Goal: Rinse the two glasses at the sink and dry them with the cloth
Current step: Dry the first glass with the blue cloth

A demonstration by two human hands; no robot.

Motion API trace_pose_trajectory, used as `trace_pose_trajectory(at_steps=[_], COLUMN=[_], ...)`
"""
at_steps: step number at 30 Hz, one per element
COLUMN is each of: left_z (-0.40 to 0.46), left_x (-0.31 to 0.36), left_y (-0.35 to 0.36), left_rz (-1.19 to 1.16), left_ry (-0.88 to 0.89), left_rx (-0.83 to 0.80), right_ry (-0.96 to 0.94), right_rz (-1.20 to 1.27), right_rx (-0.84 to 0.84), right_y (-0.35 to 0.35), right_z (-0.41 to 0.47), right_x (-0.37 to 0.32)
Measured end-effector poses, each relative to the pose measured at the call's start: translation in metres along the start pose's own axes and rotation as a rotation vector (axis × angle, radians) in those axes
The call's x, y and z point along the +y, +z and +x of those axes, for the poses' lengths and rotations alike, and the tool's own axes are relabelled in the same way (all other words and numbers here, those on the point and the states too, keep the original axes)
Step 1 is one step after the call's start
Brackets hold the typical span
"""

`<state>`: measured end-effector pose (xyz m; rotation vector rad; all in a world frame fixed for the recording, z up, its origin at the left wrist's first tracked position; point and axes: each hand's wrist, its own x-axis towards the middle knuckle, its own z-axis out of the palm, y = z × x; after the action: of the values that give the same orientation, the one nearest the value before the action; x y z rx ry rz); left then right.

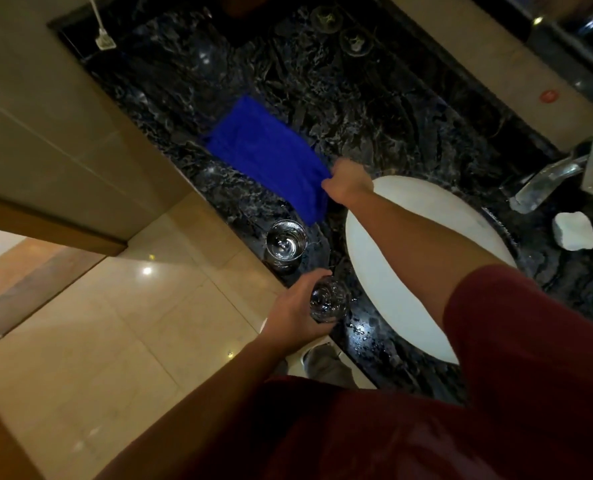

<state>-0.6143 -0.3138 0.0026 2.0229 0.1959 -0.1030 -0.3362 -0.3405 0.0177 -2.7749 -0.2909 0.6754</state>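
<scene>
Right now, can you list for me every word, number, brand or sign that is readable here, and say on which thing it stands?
None can be read.
Round red sticker on the wall ledge: too blurred to read any marks on it.
Blue cloth, both glasses, white basin, faucet: no text visible.

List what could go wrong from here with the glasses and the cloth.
1. The standing glass sits near the counter edge beside the blue cloth; pulling the cloth with the right hand might knock it off.
2. The left hand holds the other glass over the wet counter's edge; it may slip.
</scene>
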Motion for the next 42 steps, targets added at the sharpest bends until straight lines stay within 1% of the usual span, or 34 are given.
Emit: trace_pose_trajectory(at_steps=[2, 4, 5, 7, 8, 10, 12, 14, 16, 18, 22, 24, 27, 29, 32, 34, 36, 39, 42], left_z=[0.0, 0.002, 0.004, 0.012, 0.016, 0.024, 0.031, 0.041, 0.054, 0.067, 0.084, 0.085, 0.077, 0.07, 0.063, 0.058, 0.053, 0.045, 0.043], left_x=[0.0, 0.005, 0.01, 0.028, 0.041, 0.07, 0.105, 0.136, 0.165, 0.193, 0.244, 0.265, 0.29, 0.303, 0.317, 0.324, 0.329, 0.327, 0.328], left_y=[0.0, -0.002, -0.004, -0.013, -0.018, -0.031, -0.047, -0.062, -0.076, -0.084, -0.074, -0.057, -0.027, -0.01, 0.013, 0.026, 0.036, 0.052, 0.068], left_rz=[-0.006, -0.03, -0.068, -0.189, -0.254, -0.365, -0.433, -0.464, -0.47, -0.451, -0.356, -0.331, -0.35, -0.387, -0.436, -0.448, -0.45, -0.446, -0.44], left_ry=[-0.005, -0.06, -0.111, -0.207, -0.224, -0.185, -0.109, -0.032, 0.056, 0.137, 0.287, 0.346, 0.396, 0.379, 0.354, 0.345, 0.35, 0.336, 0.325], left_rx=[-0.012, -0.032, -0.042, -0.087, -0.108, -0.126, -0.142, -0.157, -0.196, -0.256, -0.408, -0.473, -0.562, -0.631, -0.711, -0.732, -0.737, -0.799, -0.851], right_ry=[-0.004, -0.019, -0.03, -0.054, -0.059, -0.077, -0.089, -0.069, -0.016, -0.003, -0.117, -0.151, -0.234, -0.3, -0.356, -0.339, -0.327, -0.285, -0.15], right_rz=[0.117, 0.352, 0.469, 0.645, 0.719, 0.87, 1.01, 1.076, 1.133, 1.102, 0.704, 0.595, 0.59, 0.612, 0.741, 0.835, 0.855, 0.808, 0.696], right_rx=[-0.044, -0.031, 0.012, 0.155, 0.231, 0.344, 0.428, 0.49, 0.515, 0.514, 0.495, 0.51, 0.523, 0.513, 0.521, 0.596, 0.679, 0.735, 0.793], right_y=[-0.014, -0.034, -0.047, -0.076, -0.092, -0.126, -0.156, -0.181, -0.2, -0.215, -0.235, -0.245, -0.26, -0.268, -0.272, -0.272, -0.272, -0.269, -0.267], right_z=[0.001, -0.006, -0.013, -0.034, -0.049, -0.082, -0.118, -0.154, -0.187, -0.219, -0.276, -0.3, -0.335, -0.354, -0.374, -0.382, -0.39, -0.402, -0.41], right_x=[0.002, 0.003, 0.004, 0.011, 0.016, 0.028, 0.043, 0.058, 0.073, 0.089, 0.117, 0.128, 0.146, 0.161, 0.189, 0.209, 0.227, 0.25, 0.269])
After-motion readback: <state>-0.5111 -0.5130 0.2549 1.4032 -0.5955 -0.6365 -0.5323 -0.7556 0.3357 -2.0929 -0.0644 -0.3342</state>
